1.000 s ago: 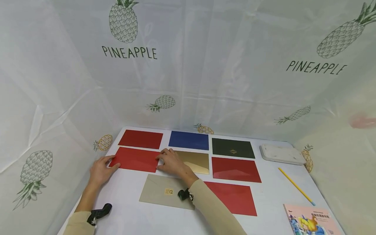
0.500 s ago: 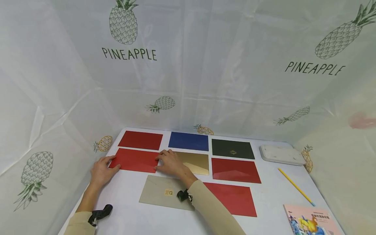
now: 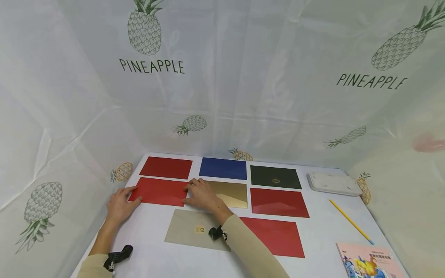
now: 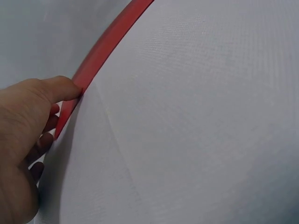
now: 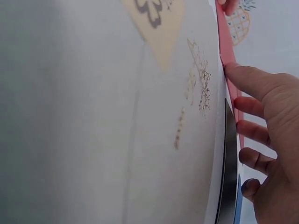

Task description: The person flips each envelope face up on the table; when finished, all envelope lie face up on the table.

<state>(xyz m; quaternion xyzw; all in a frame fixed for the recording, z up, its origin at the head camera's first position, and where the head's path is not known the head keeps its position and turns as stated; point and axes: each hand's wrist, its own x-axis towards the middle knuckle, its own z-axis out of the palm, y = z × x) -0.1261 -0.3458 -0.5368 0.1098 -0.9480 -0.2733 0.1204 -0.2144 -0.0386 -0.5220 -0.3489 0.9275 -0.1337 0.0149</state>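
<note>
A bright red envelope [image 3: 160,191] lies flat in the second row at the left of the white table. My left hand [image 3: 119,204] holds its left end, thumb at the near edge and fingers along the side. In the left wrist view, the thumb meets the edge of the red envelope [image 4: 100,51]. My right hand [image 3: 203,195] grips the opposite end, with curled fingers over part of the gold envelope [image 3: 233,193]. Nearer me lies a grey envelope [image 3: 184,227] with a small yellow printed mark, partly covered by the right wrist's camera and sleeve.
Behind are a darker red envelope [image 3: 166,167], a blue one and a dark green envelope [image 3: 274,175]. Two more red envelopes lie right of centre, one partly under my right sleeve [image 3: 250,247]. Further right are a white case [image 3: 333,183], a yellow pencil [image 3: 350,221] and a pink book [image 3: 368,260].
Both hands keep their places at the red envelope's ends. The whole head view shifts slightly downward; no envelope visibly moves on the table.
</note>
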